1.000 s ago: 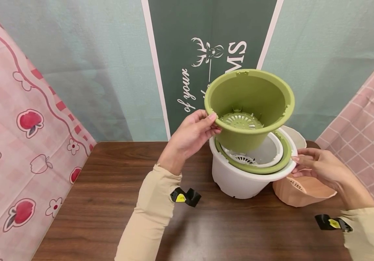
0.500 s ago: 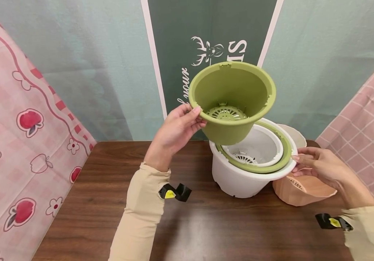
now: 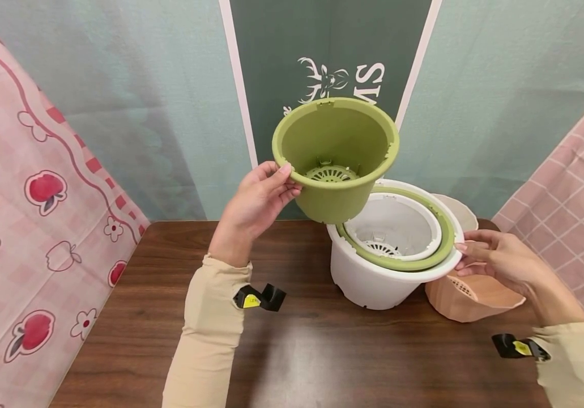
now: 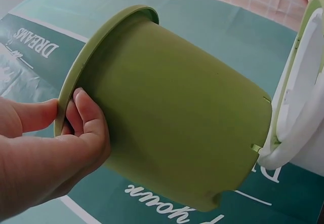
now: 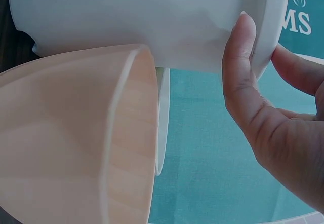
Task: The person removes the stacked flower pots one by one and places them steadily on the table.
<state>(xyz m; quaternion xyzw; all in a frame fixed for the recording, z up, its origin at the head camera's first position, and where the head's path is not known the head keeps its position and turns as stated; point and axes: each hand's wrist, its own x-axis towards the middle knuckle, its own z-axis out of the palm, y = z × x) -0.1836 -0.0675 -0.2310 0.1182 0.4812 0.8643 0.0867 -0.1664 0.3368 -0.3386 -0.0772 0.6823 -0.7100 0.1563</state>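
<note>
A green plastic flower pot (image 3: pixel 335 201) with a slotted bottom hangs in the air, pinched at its left rim by my left hand (image 3: pixel 251 201). In the left wrist view the thumb (image 4: pixel 38 115) lies on the rim and the fingers curl beneath it. Below and to the right stands a large white flower pot (image 3: pixel 373 283) with a green pot (image 3: pixel 442 249) and a smaller white pot (image 3: pixel 404 221) nested inside. My right hand (image 3: pixel 506 260) pinches the large white pot's right rim; the right wrist view shows thumb and fingers on either side of that rim.
A peach-coloured pot (image 3: pixel 455 300) with a wavy rim sits on the table right of the white stack, under my right hand. Behind it a pale pot (image 3: pixel 457 212) shows partly. The dark wooden table (image 3: pixel 169 317) meets a teal curtain (image 3: pixel 179 113) at the back.
My left hand has carried the green pot to the left, off from above the white stack, uncovering more of the nested white pot. My right hand stays on the rim.
</note>
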